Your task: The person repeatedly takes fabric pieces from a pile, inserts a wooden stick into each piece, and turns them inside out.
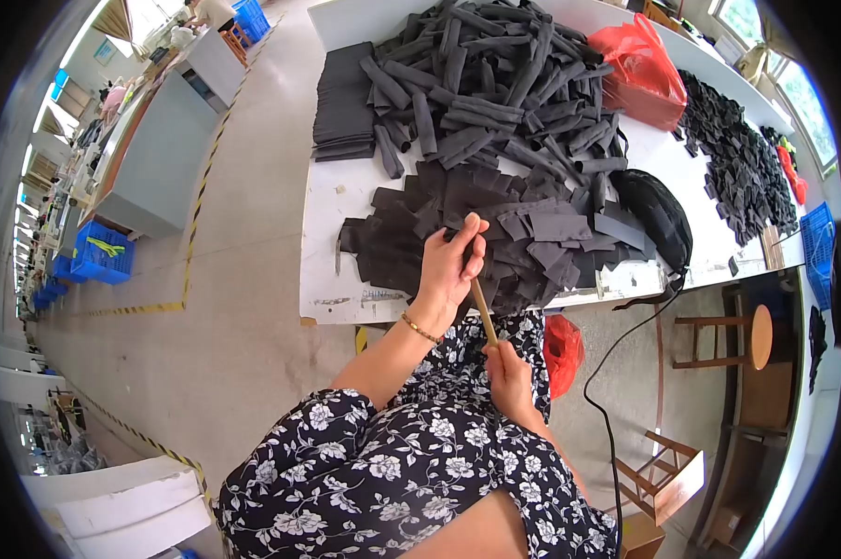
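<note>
A thin tan stick (482, 312) runs between my two hands in front of the table's near edge. My left hand (454, 265) is closed round its upper end, with a bit of dark fabric showing at the fingers. Lower down, my right hand (509, 374) grips the stick's other end. Just beyond my left hand lies a heap of flat dark fabric pieces (523, 224) on the white table (322, 279). Behind it rises a large pile of rolled dark fabric tubes (495, 84).
Stacked flat dark cloth (342, 102) is at the back left. A red plastic bag (639, 74), a black cloth-covered object (658, 219) with a cord and more dark pieces (737, 168) are on the right. Wooden stools (756, 337) stand beyond the table's near edge.
</note>
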A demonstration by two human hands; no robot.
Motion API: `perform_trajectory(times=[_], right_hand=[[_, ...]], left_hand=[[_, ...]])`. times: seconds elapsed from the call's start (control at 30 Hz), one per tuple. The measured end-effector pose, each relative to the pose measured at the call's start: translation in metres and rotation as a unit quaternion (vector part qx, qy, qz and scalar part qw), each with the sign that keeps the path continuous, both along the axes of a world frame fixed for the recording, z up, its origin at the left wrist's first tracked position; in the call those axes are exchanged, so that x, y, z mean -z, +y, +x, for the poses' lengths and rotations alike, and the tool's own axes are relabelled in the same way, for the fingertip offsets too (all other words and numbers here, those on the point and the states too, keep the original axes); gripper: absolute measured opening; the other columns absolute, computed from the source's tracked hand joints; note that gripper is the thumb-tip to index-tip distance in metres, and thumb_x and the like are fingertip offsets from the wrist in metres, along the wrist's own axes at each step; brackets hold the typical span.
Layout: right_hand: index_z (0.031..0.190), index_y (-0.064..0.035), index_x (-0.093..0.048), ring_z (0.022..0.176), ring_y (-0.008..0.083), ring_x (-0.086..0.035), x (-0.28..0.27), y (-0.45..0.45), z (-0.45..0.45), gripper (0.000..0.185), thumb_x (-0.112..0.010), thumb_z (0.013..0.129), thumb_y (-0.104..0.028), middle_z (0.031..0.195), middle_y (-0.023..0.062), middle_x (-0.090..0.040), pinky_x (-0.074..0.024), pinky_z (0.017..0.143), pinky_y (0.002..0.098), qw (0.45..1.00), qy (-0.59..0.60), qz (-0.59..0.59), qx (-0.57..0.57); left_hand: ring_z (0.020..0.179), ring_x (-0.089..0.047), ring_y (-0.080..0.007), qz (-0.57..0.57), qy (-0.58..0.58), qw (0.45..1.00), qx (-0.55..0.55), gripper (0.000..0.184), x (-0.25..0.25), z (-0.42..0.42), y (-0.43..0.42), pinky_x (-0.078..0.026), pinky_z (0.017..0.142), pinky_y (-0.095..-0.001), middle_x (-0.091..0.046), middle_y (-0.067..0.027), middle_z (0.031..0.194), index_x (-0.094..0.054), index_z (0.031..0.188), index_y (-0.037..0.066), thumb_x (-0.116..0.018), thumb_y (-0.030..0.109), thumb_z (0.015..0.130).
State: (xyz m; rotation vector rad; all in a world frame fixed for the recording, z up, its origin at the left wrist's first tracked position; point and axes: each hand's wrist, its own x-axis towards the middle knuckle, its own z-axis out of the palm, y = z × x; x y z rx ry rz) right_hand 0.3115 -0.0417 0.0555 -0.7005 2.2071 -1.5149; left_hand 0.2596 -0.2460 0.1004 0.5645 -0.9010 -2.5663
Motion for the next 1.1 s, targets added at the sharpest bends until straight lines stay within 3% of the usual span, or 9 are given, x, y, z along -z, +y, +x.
perform_trajectory(times=[0.23,0.3,0.4,0.57,0.63,0.73,0.83,1.0,1.1], right_hand=[[0.093,-0.0043,-0.058,0.053,0.0028,-0.036,-0.015,0.069,0.009,0.023,-0.045,0.102,-0.021,0.062,-0.0059,-0.042,-0.0284,0.047,0.0209,0.898,-0.413,-0.134,-0.068],[0.092,-0.002,-0.059,0.053,0.0041,-0.042,-0.038,0.063,0.006,0.022,-0.046,0.101,-0.018,0.06,-0.0033,-0.046,-0.0337,0.047,0.0232,0.988,-0.147,0.05,0.007],[0.092,-0.0014,-0.059,0.051,0.0057,-0.041,-0.029,0.049,-0.001,0.021,-0.047,0.101,-0.017,0.059,-0.002,-0.046,-0.0334,0.047,0.0245,0.992,-0.117,0.028,0.03],[0.095,-0.0018,-0.057,0.051,0.0196,-0.053,-0.009,0.027,0.006,0.018,-0.049,0.1,-0.017,0.06,0.0105,-0.054,-0.0394,0.048,0.0332,0.998,-0.012,0.05,0.04],[0.099,-0.0043,-0.054,0.066,0.0407,-0.062,-0.011,0.027,0.014,0.009,-0.055,0.095,-0.012,0.069,0.0218,-0.06,-0.0451,0.052,0.041,0.994,0.028,0.106,0.018],[0.096,-0.0047,-0.058,0.053,0.0237,-0.058,0.0,0.055,0.027,0.009,-0.058,0.094,-0.014,0.062,0.0141,-0.056,-0.0432,0.05,0.0361,0.995,-0.052,0.076,-0.04],[0.087,-0.0015,-0.06,0.051,0.0084,-0.043,-0.026,0.087,0.003,0.018,-0.057,0.095,-0.018,0.058,0.0024,-0.049,-0.0348,0.047,0.0274,0.924,-0.373,0.025,-0.075],[0.07,-0.0025,-0.057,0.042,0.0098,-0.041,-0.034,0.05,-0.03,0.018,-0.07,0.082,-0.007,0.052,0.0032,-0.048,-0.0319,0.04,0.0291,0.961,0.262,0.051,0.073],[0.108,-0.0041,-0.056,0.044,0.0117,-0.04,-0.047,-0.006,-0.044,0.041,-0.079,0.073,-0.004,0.056,0.0028,-0.047,-0.0349,0.043,0.0266,0.966,0.226,-0.073,0.102]], left_hand=[[0.033,-0.029,-0.0036,0.034,0.031,0.998,0.043,0.026,-0.02,-0.003,0.024,-0.019,0.034,-0.0199,-0.05,-0.0005,0.053,-0.064,0.092,0.002,-0.062,0.028,0.094],[0.049,-0.054,-0.0142,0.03,0.067,0.996,0.046,0.044,-0.011,-0.009,0.021,-0.04,0.044,-0.0242,-0.061,-0.0085,0.071,-0.057,0.11,0.003,-0.055,0.045,0.094],[0.09,-0.066,-0.0356,0.08,0.084,0.991,0.073,0.068,-0.012,-0.018,0.029,-0.056,0.071,-0.039,-0.063,-0.0205,0.102,-0.042,0.127,0.005,-0.044,0.063,0.091],[0.034,-0.043,-0.0124,-0.069,0.028,0.997,0.025,0.038,-0.01,-0.009,0.026,-0.033,0.033,-0.0246,-0.045,-0.0013,0.051,-0.054,0.086,0.004,-0.053,0.04,0.097],[0.034,-0.035,-0.0098,-0.054,0.0,0.997,-0.05,0.039,-0.018,-0.014,0.013,-0.027,0.034,-0.0238,-0.04,0.0018,0.049,-0.054,0.083,0.006,-0.053,0.042,0.097],[0.035,-0.024,-0.0064,0.053,0.073,0.994,-0.066,0.037,-0.01,-0.022,-0.033,-0.019,0.033,-0.0236,-0.031,0.0054,0.049,-0.05,0.078,0.012,-0.052,0.044,0.096],[0.035,-0.024,-0.0064,0.076,0.039,0.996,-0.025,0.034,-0.008,-0.024,-0.026,-0.02,0.033,-0.023,-0.035,0.0039,0.051,-0.05,0.082,0.011,-0.048,0.041,0.099],[0.037,-0.034,-0.0057,0.226,0.04,0.971,-0.065,0.034,0.009,-0.031,0.002,-0.028,0.035,-0.02,-0.039,0.004,0.052,-0.053,0.078,0.012,-0.062,0.041,0.092],[0.039,-0.036,-0.0053,0.188,0.036,0.981,-0.041,0.034,0.006,-0.03,0.025,-0.028,0.036,-0.0193,-0.041,0.0041,0.053,-0.052,0.076,0.012,-0.065,0.04,0.09]])
